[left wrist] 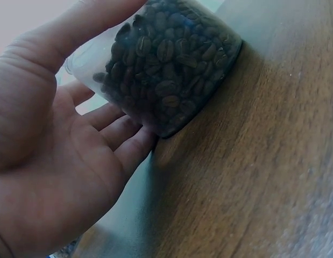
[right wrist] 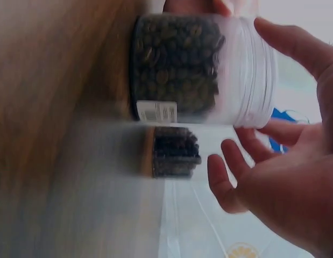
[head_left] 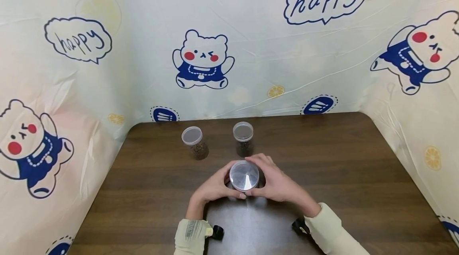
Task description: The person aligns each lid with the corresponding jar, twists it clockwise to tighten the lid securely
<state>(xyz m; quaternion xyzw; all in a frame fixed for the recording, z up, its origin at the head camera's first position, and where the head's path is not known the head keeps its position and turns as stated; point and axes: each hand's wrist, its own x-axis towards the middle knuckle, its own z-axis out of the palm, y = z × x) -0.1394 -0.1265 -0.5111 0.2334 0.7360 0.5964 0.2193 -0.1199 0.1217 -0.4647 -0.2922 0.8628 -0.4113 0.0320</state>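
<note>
A clear plastic jar [right wrist: 177,64] of dark coffee beans stands on the table in front of me, a small barcode label [right wrist: 156,112] low on its side. Its round clear lid [head_left: 244,176] faces up in the head view. My left hand [head_left: 216,185] holds the jar from the left, thumb at the near side and fingers round the far side. From the right, my right hand [head_left: 275,181] grips the lid's edge between thumb and fingers. In the left wrist view, the beans [left wrist: 166,64] show through the jar wall beside the left hand's fingers.
Behind the held jar stand two narrower lidded jars with dark contents, one at the left [head_left: 195,143] and one straight behind [head_left: 244,139]. The brown wooden table [head_left: 340,175] ends at a printed curtain [head_left: 251,48] on the back and sides.
</note>
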